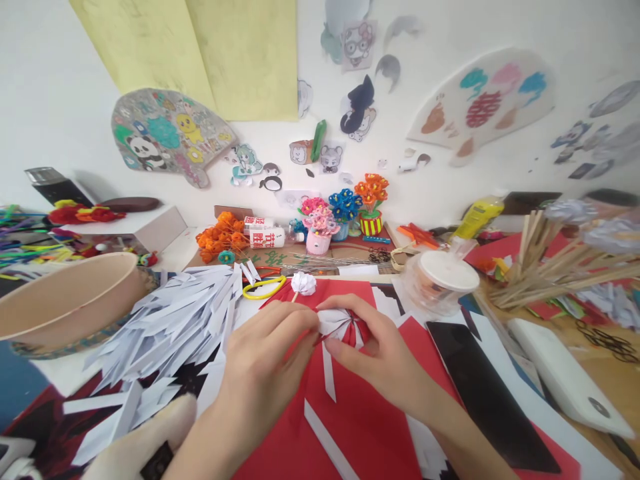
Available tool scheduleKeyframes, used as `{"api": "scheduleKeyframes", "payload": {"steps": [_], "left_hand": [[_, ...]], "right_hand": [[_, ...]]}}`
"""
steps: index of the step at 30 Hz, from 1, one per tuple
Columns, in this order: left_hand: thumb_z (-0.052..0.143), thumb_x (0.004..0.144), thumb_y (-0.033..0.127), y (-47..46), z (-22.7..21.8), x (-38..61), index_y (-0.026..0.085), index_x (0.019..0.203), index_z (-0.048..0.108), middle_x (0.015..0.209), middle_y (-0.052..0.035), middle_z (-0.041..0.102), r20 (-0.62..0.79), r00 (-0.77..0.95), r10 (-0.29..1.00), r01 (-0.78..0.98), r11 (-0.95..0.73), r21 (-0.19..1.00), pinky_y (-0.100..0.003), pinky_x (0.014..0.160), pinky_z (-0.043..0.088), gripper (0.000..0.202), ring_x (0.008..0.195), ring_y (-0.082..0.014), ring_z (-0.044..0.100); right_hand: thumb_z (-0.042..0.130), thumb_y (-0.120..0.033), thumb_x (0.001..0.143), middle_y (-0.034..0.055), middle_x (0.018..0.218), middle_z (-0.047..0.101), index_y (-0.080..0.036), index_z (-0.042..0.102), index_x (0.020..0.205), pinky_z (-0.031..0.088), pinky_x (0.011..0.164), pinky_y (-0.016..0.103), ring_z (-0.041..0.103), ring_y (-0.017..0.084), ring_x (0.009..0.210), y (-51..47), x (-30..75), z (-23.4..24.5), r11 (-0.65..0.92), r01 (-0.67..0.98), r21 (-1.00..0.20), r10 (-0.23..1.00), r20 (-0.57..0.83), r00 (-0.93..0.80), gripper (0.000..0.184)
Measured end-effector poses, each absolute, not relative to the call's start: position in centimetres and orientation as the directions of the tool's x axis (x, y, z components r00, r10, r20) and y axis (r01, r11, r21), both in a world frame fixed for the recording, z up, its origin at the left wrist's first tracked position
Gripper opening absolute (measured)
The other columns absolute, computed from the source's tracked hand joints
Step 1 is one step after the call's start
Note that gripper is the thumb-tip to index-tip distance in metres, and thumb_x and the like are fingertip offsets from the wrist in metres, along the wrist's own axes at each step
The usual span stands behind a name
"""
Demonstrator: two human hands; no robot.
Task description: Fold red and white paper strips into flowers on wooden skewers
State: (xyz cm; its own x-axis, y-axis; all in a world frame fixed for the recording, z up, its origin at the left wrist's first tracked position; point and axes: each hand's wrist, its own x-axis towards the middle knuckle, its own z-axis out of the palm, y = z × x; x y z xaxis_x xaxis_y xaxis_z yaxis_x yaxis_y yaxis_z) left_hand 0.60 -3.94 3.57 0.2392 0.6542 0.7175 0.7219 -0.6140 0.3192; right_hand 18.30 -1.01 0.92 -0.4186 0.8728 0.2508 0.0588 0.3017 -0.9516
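A small pleated paper rosette (340, 323), white with red folds, is held between both hands above a red paper sheet (373, 427). My right hand (383, 357) curves around its right side, thumb below and fingers above. At its left edge, the fingers of my left hand (267, 357) pinch together on it; their tips are partly hidden. Loose white paper strips (330, 453) lie on the red sheet just below. Behind the hands is a white crumpled paper flower (303, 284) on a thin stick.
White paper strips (185, 320) are heaped at left beside a beige bowl (75, 293). To the right lie a black phone (493, 393) and a white power bank (570, 377). A lidded plastic tub (447, 273) and wooden sticks (535, 260) stand farther back.
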Motion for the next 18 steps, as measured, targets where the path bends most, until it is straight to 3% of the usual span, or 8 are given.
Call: {"api": "scheduleKeyframes", "payload": {"steps": [4, 7, 11, 18], "left_hand": [[0.061, 0.087, 0.015, -4.4, 4.0, 0.5, 0.019, 0.09, 0.06, 0.083, -0.0007, 0.066, 0.624, 0.221, 0.75, 0.744, -0.543, 0.389, -0.022, 0.062, 0.047, 0.004, 0.071, -0.0116, 0.061], [0.062, 0.088, 0.018, -4.5, 3.6, 0.9, 0.018, 0.089, 0.061, 0.077, 0.0009, 0.065, 0.647, 0.24, 0.724, 0.748, -0.563, 0.352, -0.021, 0.059, 0.046, 0.001, 0.065, -0.0105, 0.06], [0.057, 0.09, 0.009, -4.4, 2.8, 1.2, 0.017, 0.09, 0.06, 0.082, 0.0002, 0.066, 0.697, 0.242, 0.675, 0.742, -0.591, 0.315, -0.019, 0.064, 0.047, 0.008, 0.069, -0.0092, 0.061], [0.054, 0.091, 0.007, -4.2, 2.6, 0.5, 0.013, 0.093, 0.057, 0.086, -0.0061, 0.065, 0.647, 0.491, 0.584, 0.736, -0.675, 0.05, -0.028, 0.067, 0.047, 0.007, 0.076, -0.0166, 0.061]], "right_hand": [[0.064, -0.027, 0.087, -0.0009, 0.113, 0.064, -0.031, 0.059, 0.113, 0.049, 0.091, 0.029, 0.06, 0.017, 0.105, -0.9, 18.2, 0.9, 0.359, 0.15, -0.921, 0.89, 0.289, -0.354, 0.027], [0.065, -0.024, 0.086, -0.0005, 0.113, 0.064, -0.029, 0.058, 0.113, 0.049, 0.091, 0.03, 0.06, 0.017, 0.105, -0.9, 18.2, 0.9, 0.403, 0.217, -0.889, 0.885, 0.319, -0.339, 0.029], [0.065, -0.025, 0.085, 0.0003, 0.11, 0.065, -0.027, 0.058, 0.111, 0.051, 0.087, 0.03, 0.061, 0.017, 0.1, -0.9, 18.1, 0.8, 0.424, 0.298, -0.856, 0.888, 0.327, -0.323, 0.027], [0.065, -0.029, 0.085, 0.0014, 0.111, 0.066, -0.029, 0.057, 0.111, 0.054, 0.083, 0.033, 0.064, 0.019, 0.1, -0.8, 18.3, 0.2, 0.43, 0.339, -0.836, 0.877, 0.298, -0.378, 0.027]]}}
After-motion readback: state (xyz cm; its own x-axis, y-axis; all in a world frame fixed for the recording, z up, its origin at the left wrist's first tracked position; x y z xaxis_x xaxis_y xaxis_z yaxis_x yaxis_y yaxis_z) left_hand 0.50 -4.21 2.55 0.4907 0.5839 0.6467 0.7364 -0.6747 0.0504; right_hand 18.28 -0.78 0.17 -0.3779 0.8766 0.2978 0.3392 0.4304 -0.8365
